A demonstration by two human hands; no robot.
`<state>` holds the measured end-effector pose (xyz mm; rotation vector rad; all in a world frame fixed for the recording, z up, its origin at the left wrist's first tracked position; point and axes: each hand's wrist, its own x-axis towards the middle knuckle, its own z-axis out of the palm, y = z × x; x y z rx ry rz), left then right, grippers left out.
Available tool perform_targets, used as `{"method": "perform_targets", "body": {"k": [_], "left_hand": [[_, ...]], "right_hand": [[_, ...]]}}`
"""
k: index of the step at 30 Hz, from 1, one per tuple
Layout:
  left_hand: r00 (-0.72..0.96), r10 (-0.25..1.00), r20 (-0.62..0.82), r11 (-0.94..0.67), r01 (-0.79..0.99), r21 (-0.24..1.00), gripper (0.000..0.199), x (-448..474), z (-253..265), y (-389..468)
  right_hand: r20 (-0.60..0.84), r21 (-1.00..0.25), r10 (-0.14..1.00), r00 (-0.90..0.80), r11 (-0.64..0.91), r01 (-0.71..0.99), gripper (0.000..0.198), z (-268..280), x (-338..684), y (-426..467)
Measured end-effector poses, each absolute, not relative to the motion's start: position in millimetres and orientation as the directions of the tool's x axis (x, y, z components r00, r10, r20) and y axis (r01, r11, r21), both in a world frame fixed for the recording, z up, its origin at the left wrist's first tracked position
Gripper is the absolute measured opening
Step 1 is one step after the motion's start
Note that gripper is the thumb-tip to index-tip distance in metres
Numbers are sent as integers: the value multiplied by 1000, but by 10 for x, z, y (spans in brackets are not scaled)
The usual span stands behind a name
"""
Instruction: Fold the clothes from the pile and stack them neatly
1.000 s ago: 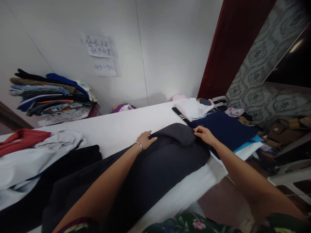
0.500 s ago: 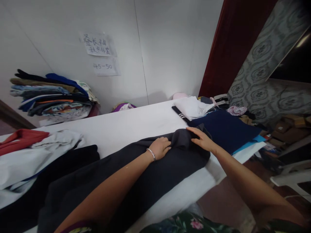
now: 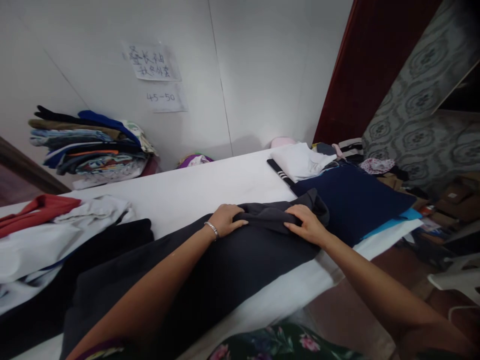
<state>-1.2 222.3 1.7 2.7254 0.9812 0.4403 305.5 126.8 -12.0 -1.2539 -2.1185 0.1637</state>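
A dark grey garment [image 3: 240, 265] lies stretched along the white-covered table [image 3: 210, 182], with a loose fold along its far edge. My left hand [image 3: 226, 220], a bracelet on its wrist, pinches that fold between thumb and fingers. My right hand [image 3: 308, 225] grips the same fold farther right, thumb in front and fingers behind. Between the two hands the cloth is bunched into a raised band. A bit of the garment stands up beyond my right hand. The garment's exact kind cannot be made out.
At the left lie white clothes [image 3: 41, 245], a red garment [image 3: 45, 210] and a black garment [image 3: 112, 250]. A stack of folded clothes [image 3: 93, 145] stands by the wall. To the right are a navy garment [image 3: 352, 200] and a white garment [image 3: 300, 162].
My left hand has moved left and taken hold of the fold. My right fingers have closed on the cloth, and the fold now stretches between both hands. The view has shifted slightly.
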Motion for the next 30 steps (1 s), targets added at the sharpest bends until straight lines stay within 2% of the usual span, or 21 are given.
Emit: {"method": "perform_targets", "body": {"k": [5, 10, 12, 14, 16, 20, 25, 27, 30], "left_hand": [[713, 697, 79, -676, 616, 404, 34, -64, 32, 2155], [672, 720, -174, -492, 671, 555, 56, 248, 180, 2212], [667, 702, -249, -445, 684, 578, 69, 375, 202, 2296], [635, 712, -299, -424, 728, 539, 79, 473, 181, 2404], [562, 764, -317, -393, 794, 463, 75, 546, 127, 2524], [432, 846, -312, -325, 882, 340, 68, 659, -5, 2737], [355, 882, -311, -265, 918, 296, 75, 701, -90, 2833], [353, 883, -310, -264, 918, 295, 77, 617, -75, 2838], [373, 858, -352, -286, 918, 275, 79, 350, -15, 2851]], "right_hand": [[509, -324, 763, -399, 600, 732, 41, -102, 3058, 1207], [538, -297, 746, -392, 603, 741, 38, -107, 2996, 1212], [556, -260, 744, -371, 579, 773, 42, -131, 2958, 1199], [555, -231, 771, -312, 503, 832, 48, -172, 2930, 1200], [523, -232, 822, -225, 391, 891, 53, -212, 2920, 1249], [345, -210, 932, -106, 187, 960, 49, -220, 2918, 1542], [138, -104, 990, -39, 53, 993, 45, -140, 2919, 2000], [109, -131, 993, -45, 59, 990, 45, -140, 2968, 2100], [155, -294, 983, -98, 141, 946, 47, -186, 3113, 2141]]}}
